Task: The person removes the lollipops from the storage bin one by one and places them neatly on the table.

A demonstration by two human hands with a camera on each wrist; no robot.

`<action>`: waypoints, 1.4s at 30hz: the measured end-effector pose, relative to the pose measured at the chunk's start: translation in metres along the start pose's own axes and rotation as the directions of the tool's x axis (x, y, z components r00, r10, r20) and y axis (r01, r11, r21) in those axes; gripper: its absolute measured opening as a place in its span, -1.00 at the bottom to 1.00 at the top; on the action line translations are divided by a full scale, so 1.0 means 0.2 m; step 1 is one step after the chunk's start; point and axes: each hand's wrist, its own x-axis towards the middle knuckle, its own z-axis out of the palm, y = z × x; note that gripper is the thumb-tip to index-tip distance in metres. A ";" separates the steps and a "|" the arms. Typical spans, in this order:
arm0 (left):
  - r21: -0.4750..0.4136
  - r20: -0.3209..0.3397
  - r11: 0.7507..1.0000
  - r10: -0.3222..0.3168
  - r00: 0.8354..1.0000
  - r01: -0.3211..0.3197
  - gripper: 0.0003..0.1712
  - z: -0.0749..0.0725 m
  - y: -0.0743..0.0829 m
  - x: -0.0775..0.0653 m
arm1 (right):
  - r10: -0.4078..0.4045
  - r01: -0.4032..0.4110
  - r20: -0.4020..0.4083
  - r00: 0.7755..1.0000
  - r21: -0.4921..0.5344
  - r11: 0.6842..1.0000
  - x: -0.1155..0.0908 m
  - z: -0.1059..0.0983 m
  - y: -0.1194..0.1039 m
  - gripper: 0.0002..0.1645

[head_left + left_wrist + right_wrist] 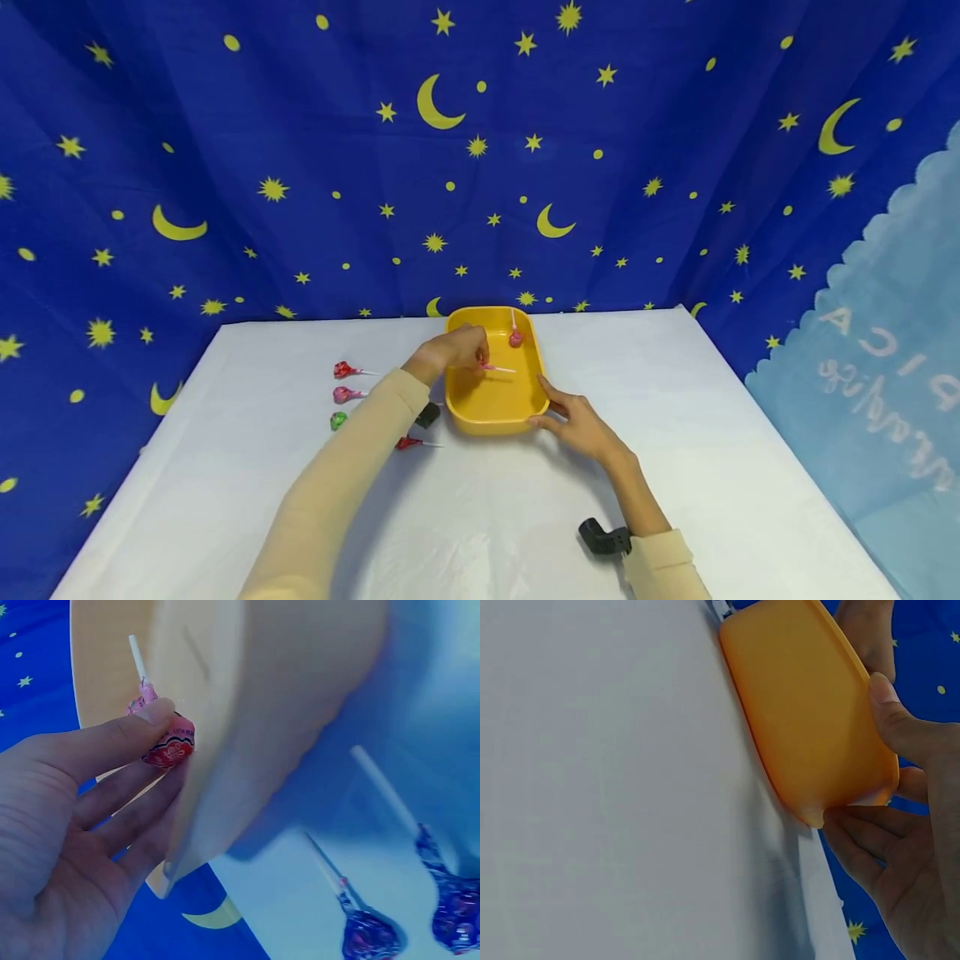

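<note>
My left hand is inside a yellow plastic tray, pinching a pink-wrapped lollipop between thumb and fingers. The lollipop's white stick points right in the head view. Another pink lollipop lies at the tray's far right, its stick toward the back. With thumb and fingers about the near right corner, my right hand grips the tray. The right wrist view shows that thumb at the rim and the fingers lower on the wall.
Left of the tray, a red lollipop, a pink one and a green one lie in a column on the white table. Another red lollipop lies nearer, partly behind the left forearm. A blue star-patterned cloth hangs behind.
</note>
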 end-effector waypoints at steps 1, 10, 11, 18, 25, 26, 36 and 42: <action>-0.013 -0.006 1.000 0.007 1.000 -0.007 -0.83 0.00 0.00 -0.01 | 0.000 0.000 -0.001 1.000 -0.002 1.000 0.00 0.00 0.00 -0.02; -0.096 -0.070 0.985 0.140 0.988 -0.146 -0.83 0.03 -0.03 -0.11 | -0.025 0.025 -0.004 1.000 -0.001 1.000 0.00 -0.01 0.01 -0.03; -0.109 -0.081 0.980 0.161 0.984 -0.169 -0.83 0.04 -0.04 -0.12 | -0.024 0.024 -0.005 1.000 0.003 1.000 0.00 0.00 0.01 -0.04; -0.162 -0.191 0.952 0.228 0.955 -0.260 -0.78 0.07 -0.05 -0.25 | -0.022 0.022 0.003 1.000 0.015 1.000 0.00 0.00 0.01 -0.02; -0.189 -0.270 0.944 0.214 0.939 -0.270 -0.76 0.12 -0.04 -0.37 | -0.027 0.028 -0.020 0.999 0.025 0.999 -0.01 -0.01 0.01 -0.05; -0.188 -0.282 0.947 0.203 0.938 -0.262 -0.75 0.12 -0.04 -0.40 | -0.035 0.035 -0.013 0.999 0.023 0.999 -0.01 -0.01 0.01 -0.06; -0.171 -0.381 0.960 0.143 0.913 -0.221 -0.71 0.21 -0.08 -0.66 | -0.024 0.024 -0.008 1.000 0.029 0.999 0.00 0.00 0.01 -0.04; -0.137 -0.376 0.959 0.182 0.909 -0.249 -0.73 0.32 -0.14 -0.79 | -0.019 0.019 0.004 1.000 0.023 1.000 0.00 -0.01 0.01 -0.04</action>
